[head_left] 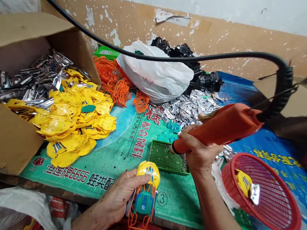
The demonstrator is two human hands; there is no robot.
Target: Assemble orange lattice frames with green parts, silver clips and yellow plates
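My left hand (120,192) grips a toy car body (144,202) near the table's front edge. It has a yellow front piece, a teal block in the middle and an orange frame. My right hand (201,151) is wrapped round an orange electric screwdriver (218,123), whose black cable rises from its back end. The tool's tip points down left, over a green mesh tray (164,159) with small metal screws in it. Whether the tip touches the screws I cannot tell. Several teal pieces (173,127) lie just behind the tray.
On the left, yellow shells (75,115) spill from a cardboard box (2,142) with chrome parts. Orange frames (109,77), a white bag (155,73), black parts (207,79) and silver pieces (186,104) lie behind. A red basket (276,198) stands right. The black cable (161,59) crosses overhead.
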